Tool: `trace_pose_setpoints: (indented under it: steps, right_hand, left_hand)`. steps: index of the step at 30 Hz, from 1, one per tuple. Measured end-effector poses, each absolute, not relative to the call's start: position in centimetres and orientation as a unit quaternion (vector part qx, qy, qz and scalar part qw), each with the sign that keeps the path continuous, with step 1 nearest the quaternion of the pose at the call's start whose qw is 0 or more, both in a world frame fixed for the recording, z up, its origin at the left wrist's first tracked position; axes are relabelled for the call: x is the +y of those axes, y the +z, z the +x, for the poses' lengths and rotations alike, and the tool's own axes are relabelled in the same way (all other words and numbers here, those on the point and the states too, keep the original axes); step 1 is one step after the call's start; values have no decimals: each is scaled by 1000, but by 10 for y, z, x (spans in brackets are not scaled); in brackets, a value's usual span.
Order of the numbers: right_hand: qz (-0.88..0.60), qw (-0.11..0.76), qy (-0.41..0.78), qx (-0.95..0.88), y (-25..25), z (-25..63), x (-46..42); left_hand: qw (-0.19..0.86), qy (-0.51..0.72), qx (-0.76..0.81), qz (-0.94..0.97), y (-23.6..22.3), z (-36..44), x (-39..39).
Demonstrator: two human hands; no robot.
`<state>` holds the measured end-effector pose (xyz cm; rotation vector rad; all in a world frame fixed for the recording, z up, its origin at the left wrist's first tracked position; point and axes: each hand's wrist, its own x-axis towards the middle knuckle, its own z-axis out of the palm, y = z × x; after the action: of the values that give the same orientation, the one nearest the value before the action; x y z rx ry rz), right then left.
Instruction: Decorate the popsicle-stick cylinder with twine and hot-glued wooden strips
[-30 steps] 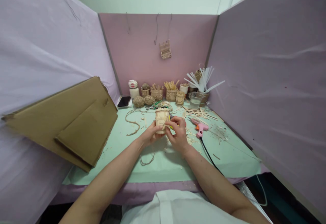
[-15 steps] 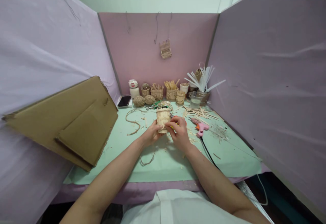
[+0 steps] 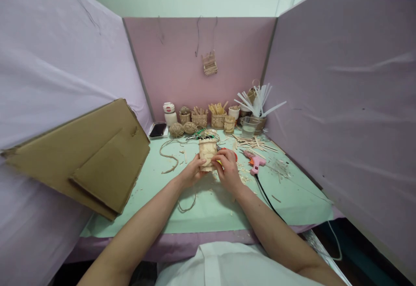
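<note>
A small pale wooden cup (image 3: 207,152) with a ridged rim stands upright in front of me, just above the table. My left hand (image 3: 192,171) is closed round its lower left side, thumb on the front. Thumb and fingertips of my right hand (image 3: 227,168) are pinched together against the cup's lower right front; whatever lies between them is too small to make out. Behind my right hand show the red and yellow handles of a tool (image 3: 233,151), partly hidden. A loop of twine (image 3: 187,210) lies below my left wrist.
A pink glue gun (image 3: 258,163) with a black cord lies to the right, near wood sticks (image 3: 256,143). Twine balls (image 3: 176,130), stick-filled baskets (image 3: 218,120) and a clear cup (image 3: 248,128) line the back. Cardboard (image 3: 107,164) leans at left; a phone (image 3: 158,130) lies behind it.
The camera view has shifted slightly. Both hands keep their places on the cup, with only a slight movement of the right fingers.
</note>
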<state>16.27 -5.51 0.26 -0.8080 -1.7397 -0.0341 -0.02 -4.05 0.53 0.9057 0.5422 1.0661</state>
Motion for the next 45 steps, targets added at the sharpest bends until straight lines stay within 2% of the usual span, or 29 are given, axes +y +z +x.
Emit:
trace_pose_setpoints:
  steps: [7,14,20,35,45]
  right_hand:
    - [-332,580,-53,-742,1,166,-52]
    - [-337,549,-59,-763,6,167,-53]
    - [-353,543,-10,-762,3,165,-53]
    - [-394,604,164,-673,1,158,-52]
    - [-390,613,205,-655,4,155,-56]
  left_hand:
    - [730,485,229,425,2,0,-37]
    - [724,484,251,422,2,0,-39]
    - [719,489,258,421,4,1,-40]
    - [719,487,235,437,11,1,-44]
    - [715,499,272,406,12,0,-44]
